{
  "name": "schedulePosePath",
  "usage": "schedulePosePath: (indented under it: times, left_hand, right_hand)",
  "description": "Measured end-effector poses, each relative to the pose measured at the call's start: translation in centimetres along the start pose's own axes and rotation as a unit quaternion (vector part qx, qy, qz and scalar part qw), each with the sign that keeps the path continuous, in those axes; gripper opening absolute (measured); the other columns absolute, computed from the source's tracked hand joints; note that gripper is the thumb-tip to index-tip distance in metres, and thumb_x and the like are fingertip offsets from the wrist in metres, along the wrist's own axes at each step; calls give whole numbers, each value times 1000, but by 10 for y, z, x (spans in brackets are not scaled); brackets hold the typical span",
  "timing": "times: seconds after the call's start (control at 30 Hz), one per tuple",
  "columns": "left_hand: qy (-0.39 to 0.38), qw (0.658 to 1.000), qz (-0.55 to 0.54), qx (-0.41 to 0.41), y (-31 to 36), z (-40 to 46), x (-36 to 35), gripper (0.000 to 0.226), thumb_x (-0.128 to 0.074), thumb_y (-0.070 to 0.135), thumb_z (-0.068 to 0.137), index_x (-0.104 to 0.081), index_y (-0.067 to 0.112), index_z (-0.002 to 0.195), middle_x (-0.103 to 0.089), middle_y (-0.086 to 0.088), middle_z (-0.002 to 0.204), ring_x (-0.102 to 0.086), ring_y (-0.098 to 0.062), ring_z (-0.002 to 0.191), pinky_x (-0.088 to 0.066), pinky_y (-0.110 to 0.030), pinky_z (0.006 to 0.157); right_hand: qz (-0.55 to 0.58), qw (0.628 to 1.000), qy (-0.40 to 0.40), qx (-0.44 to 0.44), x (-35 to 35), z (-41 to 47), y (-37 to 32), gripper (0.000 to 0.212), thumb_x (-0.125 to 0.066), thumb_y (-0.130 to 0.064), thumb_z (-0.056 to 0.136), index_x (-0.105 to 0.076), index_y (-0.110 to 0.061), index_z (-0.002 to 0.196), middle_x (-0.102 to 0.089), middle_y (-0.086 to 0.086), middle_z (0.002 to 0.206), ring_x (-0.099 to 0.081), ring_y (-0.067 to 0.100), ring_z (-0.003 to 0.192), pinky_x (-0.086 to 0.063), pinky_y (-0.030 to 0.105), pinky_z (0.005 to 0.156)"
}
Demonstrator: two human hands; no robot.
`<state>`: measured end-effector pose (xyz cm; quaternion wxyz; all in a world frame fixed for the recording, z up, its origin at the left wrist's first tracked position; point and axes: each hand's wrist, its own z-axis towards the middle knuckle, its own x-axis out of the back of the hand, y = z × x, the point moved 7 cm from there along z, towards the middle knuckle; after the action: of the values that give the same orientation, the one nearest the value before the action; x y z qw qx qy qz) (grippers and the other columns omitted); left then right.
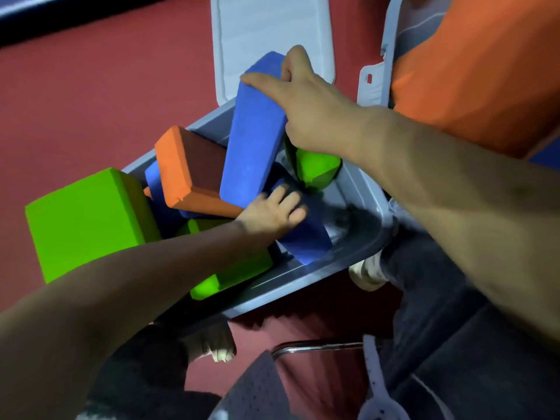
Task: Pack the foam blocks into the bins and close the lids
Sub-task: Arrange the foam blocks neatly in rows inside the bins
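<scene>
The grey bin [357, 189] is crowded: a tall blue block [251, 140] stands tilted across its middle, gripped at the top by the right hand [306, 95], with an orange block [185, 168] leaning beside it and a large green block [88, 219] overhanging the left rim. The left hand [269, 213] rests on a lower blue block [306, 237], and the forearm behind it bars access from the near-left side. Open room remains only in the right corner, where bare bin floor shows between the lower blue block, a small green block [315, 168] and the wall; a second bin [375, 80] holding an orange block stands close on the right.
</scene>
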<state>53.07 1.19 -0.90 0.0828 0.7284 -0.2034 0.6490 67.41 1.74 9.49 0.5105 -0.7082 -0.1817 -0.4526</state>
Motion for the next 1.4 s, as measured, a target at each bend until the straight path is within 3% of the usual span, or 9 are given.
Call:
schedulePosePath:
  times: [0.1, 0.23, 0.4, 0.53, 0.6, 0.73, 0.93, 1.1, 1.4]
  left_hand:
    - [-26, 994, -70, 79, -6, -8, 19, 51, -51, 19, 68, -43, 7, 117, -53, -16, 111, -50, -34, 97, -45, -31, 46]
    - [-24, 947, -208, 243, -13, -32, 39, 90, -85, 40, 50, -45, 4, 122, -51, -16, 114, -52, -36, 98, -54, -45, 73]
    - [23, 829, -351, 435, -14, -81, 61, 89, -89, 44, 53, -48, -2, 118, -45, -10, 108, -46, -23, 105, -32, -17, 90]
    - [53, 821, -323, 468, -5, -122, 84, 88, -88, 45, 50, -50, -4, 113, -47, -11, 102, -48, -26, 100, -34, -20, 89]
    - [47, 825, -307, 472, -5, -136, 98, 91, -87, 46, 48, -50, -1, 116, -46, -9, 105, -49, -25, 101, -36, -23, 92]
    - [15, 814, -300, 498, -13, -159, 123, 89, -85, 49, 50, -48, 8, 120, -39, 0, 106, -49, -22, 102, -40, -29, 89]
    - [10, 704, -311, 639, -40, -209, 121, 86, -72, 66, 60, -44, 7, 115, -45, -10, 114, -49, -31, 109, -41, -40, 91]
    - [-10, 705, -312, 636, -61, -199, 116, 104, -53, 70, 75, -1, 23, 151, -37, -17, 133, -50, -41, 117, -41, -45, 95]
    - [-66, 810, -274, 514, -50, -176, 127, 98, -47, 72, 78, 22, 46, 144, -42, -10, 117, -55, -34, 106, -44, -38, 88]
  right_hand:
    - [12, 1000, 3, -12, 0, -4, -2, 82, -39, 11, 80, -22, -29, 149, -25, 20, 135, -54, 34, 88, -46, 36, 73]
    - [30, 999, 16, -26, -5, -4, -4, 81, -41, 10, 78, -25, -27, 148, -28, 18, 129, -50, 34, 98, -48, 41, 86]
    - [4, 997, -12, -74, -9, -11, -14, 83, -46, 7, 80, -22, -34, 147, 0, 15, 153, -42, 40, 118, -45, 39, 93]
    - [-11, 991, -79, -106, -36, -14, -17, 65, -46, 4, 81, -31, -26, 137, 26, 17, 153, -59, 31, 75, -48, 36, 67]
    - [-12, 988, -99, -119, -55, -15, -13, 54, -50, -3, 84, -34, -20, 133, 16, 19, 155, -57, 31, 72, -46, 35, 67]
    - [-27, 983, -153, -102, -102, -17, -2, 59, -57, -14, 84, -35, -18, 138, -32, 19, 141, -53, 40, 110, -46, 42, 92]
    - [-114, 952, -258, -116, -145, -36, 10, 69, -50, -27, 90, -16, -32, 150, -19, 14, 155, -34, 37, 135, -33, 41, 110]
    - [-128, 953, -230, -148, -146, -31, 11, 64, -52, -29, 91, -24, -25, 149, -27, 20, 145, -44, 40, 125, -36, 35, 107]
    - [-13, 968, -70, -239, -126, 1, 20, 44, -55, -22, 91, -51, -11, 133, -51, 21, 123, -51, 32, 113, -37, 32, 101]
